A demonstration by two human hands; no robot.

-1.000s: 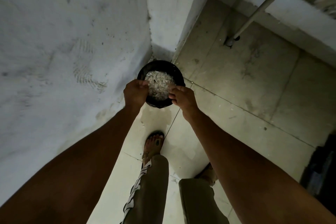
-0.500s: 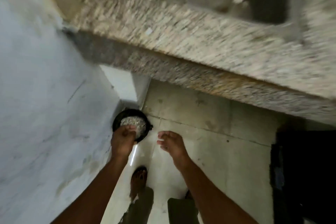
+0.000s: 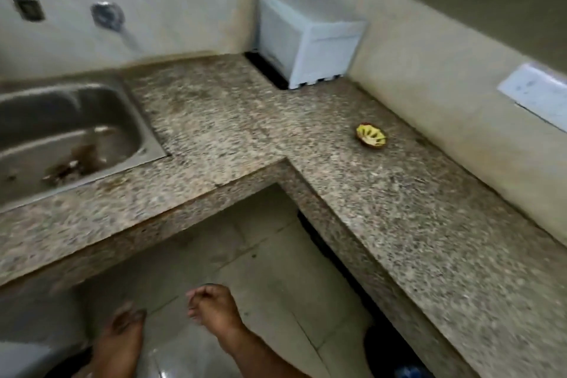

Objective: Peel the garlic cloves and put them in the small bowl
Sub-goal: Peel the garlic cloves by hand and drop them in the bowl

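Both hands hang low over the floor (image 3: 260, 261), in front of the counter (image 3: 399, 224). The left hand (image 3: 124, 324) is blurred, so its grip cannot be told. The right hand (image 3: 211, 305), just beside it, has its fingers loosely curled and holds nothing. Beyond the left hand, a steel sink (image 3: 135, 120) is set in the counter, with dark scraps at its bottom. Well ahead and to the right of the right hand, the small yellow bowl (image 3: 370, 136) sits upright on the counter's far run, near the wall; its contents look like pale pieces, too small to name. Farthest off, in the corner, stands a white box (image 3: 310, 40).
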